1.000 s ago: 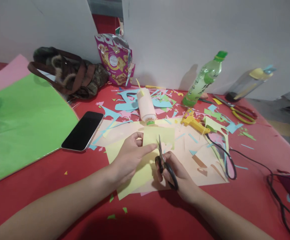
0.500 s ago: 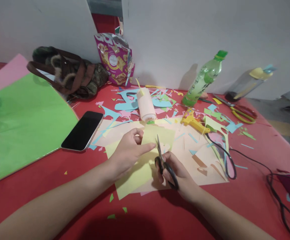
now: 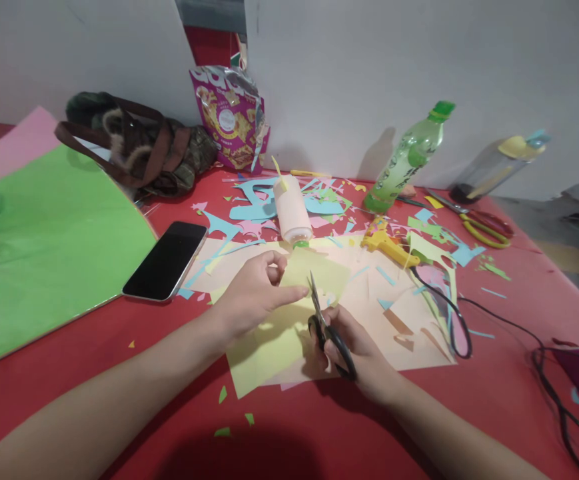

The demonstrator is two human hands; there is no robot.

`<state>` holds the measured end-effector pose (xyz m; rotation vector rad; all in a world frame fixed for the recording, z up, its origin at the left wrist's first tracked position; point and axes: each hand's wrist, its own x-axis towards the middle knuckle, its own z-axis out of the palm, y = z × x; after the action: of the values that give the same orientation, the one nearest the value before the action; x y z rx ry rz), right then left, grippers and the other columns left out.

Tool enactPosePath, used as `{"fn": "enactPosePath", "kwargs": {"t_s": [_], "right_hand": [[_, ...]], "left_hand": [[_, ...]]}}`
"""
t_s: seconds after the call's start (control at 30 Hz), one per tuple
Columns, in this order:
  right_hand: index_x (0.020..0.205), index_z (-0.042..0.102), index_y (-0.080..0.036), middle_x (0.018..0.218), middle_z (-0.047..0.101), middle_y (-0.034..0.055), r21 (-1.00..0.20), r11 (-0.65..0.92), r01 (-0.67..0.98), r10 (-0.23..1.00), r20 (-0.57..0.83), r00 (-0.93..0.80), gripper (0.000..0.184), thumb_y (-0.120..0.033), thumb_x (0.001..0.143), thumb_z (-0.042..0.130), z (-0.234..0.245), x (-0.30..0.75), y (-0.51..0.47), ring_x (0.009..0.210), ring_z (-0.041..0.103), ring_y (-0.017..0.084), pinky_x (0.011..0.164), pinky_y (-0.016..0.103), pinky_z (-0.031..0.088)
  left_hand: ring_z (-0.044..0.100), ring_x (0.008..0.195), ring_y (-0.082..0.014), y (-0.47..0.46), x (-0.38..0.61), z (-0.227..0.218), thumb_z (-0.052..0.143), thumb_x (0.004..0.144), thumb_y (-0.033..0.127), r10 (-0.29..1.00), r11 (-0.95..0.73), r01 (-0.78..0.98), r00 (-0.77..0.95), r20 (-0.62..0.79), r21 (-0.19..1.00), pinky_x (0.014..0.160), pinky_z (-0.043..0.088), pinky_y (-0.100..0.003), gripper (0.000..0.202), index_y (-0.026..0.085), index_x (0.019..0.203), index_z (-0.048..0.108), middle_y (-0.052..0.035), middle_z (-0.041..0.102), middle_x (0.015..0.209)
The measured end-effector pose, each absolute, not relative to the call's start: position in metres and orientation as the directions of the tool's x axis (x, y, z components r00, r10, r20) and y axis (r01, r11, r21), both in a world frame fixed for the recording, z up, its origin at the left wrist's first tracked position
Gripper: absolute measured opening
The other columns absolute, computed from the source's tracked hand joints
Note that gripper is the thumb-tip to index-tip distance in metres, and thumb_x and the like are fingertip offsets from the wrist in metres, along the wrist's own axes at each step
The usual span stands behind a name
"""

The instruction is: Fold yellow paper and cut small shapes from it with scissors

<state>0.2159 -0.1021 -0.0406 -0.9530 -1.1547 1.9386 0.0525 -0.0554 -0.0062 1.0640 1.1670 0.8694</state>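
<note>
My left hand point(image 3: 254, 293) pinches the left edge of a pale yellow piece of paper point(image 3: 326, 270), thumb stretched along its near side. In my right hand point(image 3: 356, 347) are black-handled scissors point(image 3: 336, 343), fingers through the loops. Their blades point up and away at the paper's near edge, close to my left thumb; whether they are cutting I cannot tell. Beneath both hands lies a larger yellow sheet point(image 3: 264, 360) over a cream sheet point(image 3: 369, 320). Just beyond the held paper, a bottle wrapped in pale paper point(image 3: 293, 210) lies tilted, its green cap toward me.
A phone point(image 3: 165, 261) and a large green sheet point(image 3: 59, 247) lie left. Right are a yellow glue gun point(image 3: 389, 247) with its black cord, a green drink bottle point(image 3: 412, 157) and red-and-yellow-handled scissors point(image 3: 486, 227). Paper scraps point(image 3: 249, 212), a snack bag point(image 3: 229, 120) and a camouflage bag point(image 3: 144, 147) sit behind.
The held yellow paper has turned and tilted slightly between my hands. My left thumb and the scissors have shifted a little to the left.
</note>
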Motion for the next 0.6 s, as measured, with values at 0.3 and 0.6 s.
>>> {"fn": "enactPosePath", "kwargs": {"t_s": [0.3,0.6], "right_hand": [[0.071,0.035,-0.022,0.06,0.036,-0.0064,-0.911,-0.376,-0.168,0.815,-0.24,-0.527,0.036,-0.048,0.066,0.059,-0.038,0.215,-0.101,0.048,0.029,0.006,0.044,0.019,0.027],[0.07,0.035,-0.021,0.054,0.034,-0.0084,-0.896,-0.42,-0.144,0.774,-0.27,-0.573,0.036,-0.046,0.066,0.061,-0.039,0.216,-0.101,0.045,0.026,0.005,0.043,0.018,0.024]], "left_hand": [[0.045,0.046,-0.0063,-0.051,0.046,-0.004,0.063,0.056,0.018,0.93,0.261,0.12,0.234,-0.283,0.958,0.044,0.032,-0.016,0.029,0.018,0.064,0.034,0.0084,0.042,0.052],[0.041,0.047,-0.0054,-0.043,0.035,0.001,0.061,0.058,0.019,0.883,0.206,0.263,0.365,-0.295,0.943,0.044,0.029,-0.016,0.028,0.018,0.065,0.034,0.0086,0.039,0.054]]}}
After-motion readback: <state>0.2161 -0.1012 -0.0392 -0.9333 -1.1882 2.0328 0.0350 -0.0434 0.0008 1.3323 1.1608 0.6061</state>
